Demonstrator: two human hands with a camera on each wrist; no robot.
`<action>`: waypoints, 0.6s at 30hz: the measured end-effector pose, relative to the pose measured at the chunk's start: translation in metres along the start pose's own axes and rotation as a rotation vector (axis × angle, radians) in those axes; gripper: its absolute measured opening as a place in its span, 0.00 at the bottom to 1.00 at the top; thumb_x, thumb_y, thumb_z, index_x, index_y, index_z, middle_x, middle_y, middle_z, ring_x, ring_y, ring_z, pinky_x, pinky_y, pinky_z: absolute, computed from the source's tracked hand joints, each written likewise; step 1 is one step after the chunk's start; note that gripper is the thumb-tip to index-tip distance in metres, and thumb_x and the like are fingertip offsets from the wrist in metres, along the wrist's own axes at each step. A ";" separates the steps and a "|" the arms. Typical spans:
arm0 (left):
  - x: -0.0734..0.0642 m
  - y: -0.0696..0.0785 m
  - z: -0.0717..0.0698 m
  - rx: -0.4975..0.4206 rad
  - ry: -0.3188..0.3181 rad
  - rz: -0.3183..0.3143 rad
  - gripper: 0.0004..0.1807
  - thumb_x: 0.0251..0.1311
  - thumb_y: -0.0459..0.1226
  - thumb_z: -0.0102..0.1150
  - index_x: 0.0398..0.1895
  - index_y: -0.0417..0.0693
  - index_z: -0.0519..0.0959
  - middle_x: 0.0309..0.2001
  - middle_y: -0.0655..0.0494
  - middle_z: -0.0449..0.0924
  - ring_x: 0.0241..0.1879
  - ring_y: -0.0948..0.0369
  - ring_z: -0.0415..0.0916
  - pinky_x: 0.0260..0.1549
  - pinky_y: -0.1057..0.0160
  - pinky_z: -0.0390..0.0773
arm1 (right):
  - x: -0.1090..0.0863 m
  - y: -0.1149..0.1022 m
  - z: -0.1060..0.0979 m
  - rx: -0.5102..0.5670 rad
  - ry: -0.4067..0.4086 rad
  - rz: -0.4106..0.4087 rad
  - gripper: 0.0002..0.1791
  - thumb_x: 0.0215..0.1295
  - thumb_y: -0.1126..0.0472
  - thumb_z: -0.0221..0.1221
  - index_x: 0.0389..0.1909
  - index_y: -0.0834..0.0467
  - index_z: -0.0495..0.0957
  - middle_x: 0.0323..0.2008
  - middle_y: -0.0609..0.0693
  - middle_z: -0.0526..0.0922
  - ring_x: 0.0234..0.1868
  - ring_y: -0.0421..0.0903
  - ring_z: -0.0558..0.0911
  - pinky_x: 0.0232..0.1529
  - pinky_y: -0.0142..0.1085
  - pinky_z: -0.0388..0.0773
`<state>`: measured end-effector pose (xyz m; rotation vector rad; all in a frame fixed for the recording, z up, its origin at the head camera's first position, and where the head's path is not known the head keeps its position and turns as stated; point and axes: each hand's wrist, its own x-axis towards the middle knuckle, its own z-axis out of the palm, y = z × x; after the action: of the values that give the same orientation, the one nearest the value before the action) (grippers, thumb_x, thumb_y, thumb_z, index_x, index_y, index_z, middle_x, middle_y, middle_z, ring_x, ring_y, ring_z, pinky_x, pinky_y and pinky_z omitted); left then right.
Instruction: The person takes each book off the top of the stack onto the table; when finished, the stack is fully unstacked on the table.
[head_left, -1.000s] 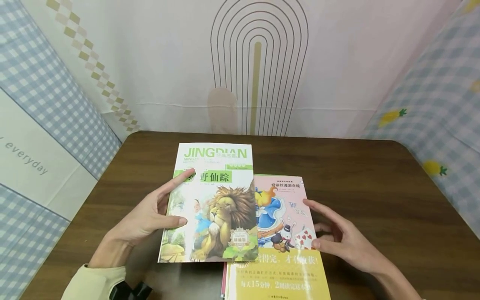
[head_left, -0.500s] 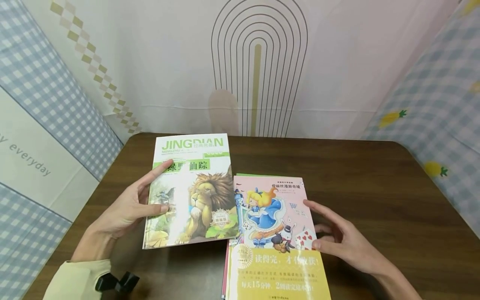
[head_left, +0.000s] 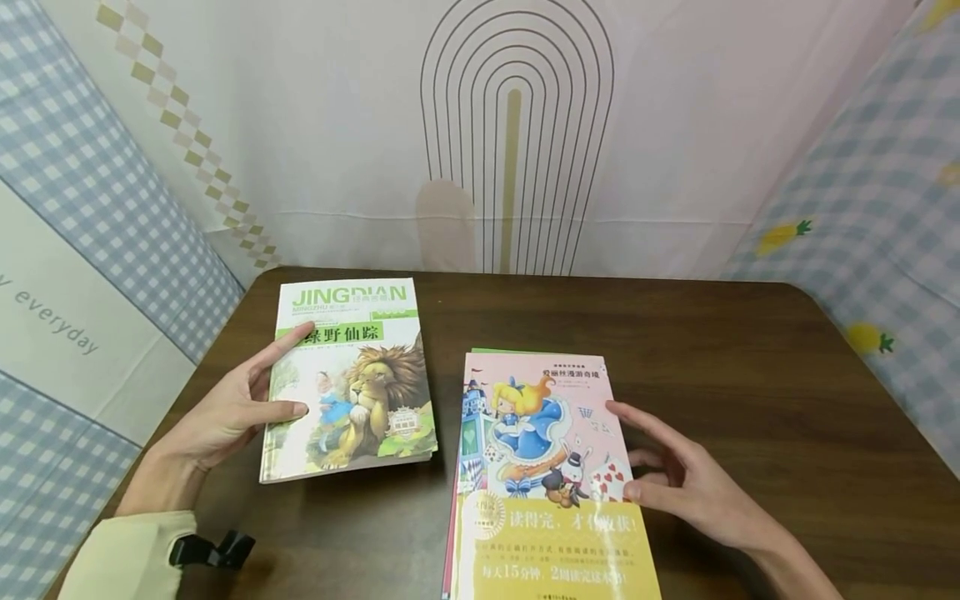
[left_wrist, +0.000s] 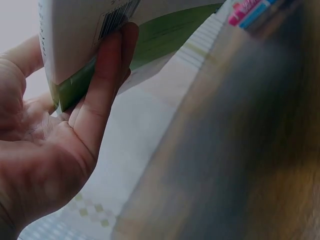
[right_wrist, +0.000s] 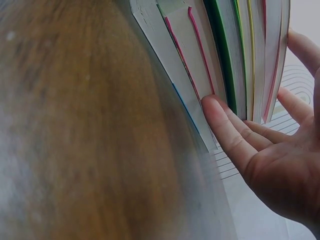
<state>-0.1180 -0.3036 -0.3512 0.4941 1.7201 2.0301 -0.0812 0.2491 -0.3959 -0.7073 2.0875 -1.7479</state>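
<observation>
My left hand (head_left: 221,412) grips the left edge of a paperback book (head_left: 348,392) with a lion on its white and green cover. Thumb and index finger lie over the cover, while in the left wrist view other fingers press the back, near a barcode. That book is held above the table, apart from a stack of books (head_left: 558,537) topped by a pink and yellow picture-cover book. At the stack's right side rests my right hand (head_left: 682,479). The right wrist view has its fairly straight fingers (right_wrist: 225,122) against the page edges of several books.
The dark brown wooden table (head_left: 712,350) spans the scene. Behind it hangs a pale cloth (head_left: 352,142) with an arch pattern, and checked cloth (head_left: 847,250) hangs at both sides. A black strap device (head_left: 213,550) sits on my left wrist.
My left hand has carried the lion book leftward off the stack, uncovering more of the pink cover. My right hand has stayed at the stack's right side.
</observation>
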 end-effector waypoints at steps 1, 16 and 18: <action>0.000 -0.002 -0.002 -0.004 -0.002 -0.008 0.56 0.68 0.15 0.50 0.88 0.65 0.41 0.70 0.58 0.73 0.60 0.55 0.84 0.49 0.49 0.89 | 0.000 0.000 0.000 -0.001 0.001 0.001 0.42 0.74 0.74 0.58 0.85 0.54 0.55 0.79 0.36 0.62 0.59 0.46 0.86 0.46 0.42 0.90; 0.002 -0.017 -0.025 0.350 0.144 -0.100 0.52 0.66 0.25 0.64 0.87 0.59 0.50 0.87 0.49 0.25 0.84 0.52 0.28 0.71 0.59 0.66 | 0.001 0.001 0.000 -0.011 0.005 0.009 0.42 0.74 0.74 0.58 0.85 0.53 0.55 0.79 0.35 0.61 0.58 0.46 0.86 0.45 0.41 0.90; 0.002 -0.020 -0.028 0.345 0.138 -0.109 0.52 0.66 0.25 0.64 0.87 0.58 0.50 0.87 0.46 0.23 0.77 0.58 0.54 0.66 0.57 0.73 | 0.000 0.002 0.000 -0.015 0.005 0.004 0.42 0.74 0.74 0.58 0.85 0.53 0.55 0.79 0.35 0.61 0.58 0.45 0.86 0.45 0.41 0.90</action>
<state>-0.1325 -0.3231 -0.3754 0.3617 2.1464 1.7333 -0.0818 0.2491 -0.3974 -0.7028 2.1060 -1.7360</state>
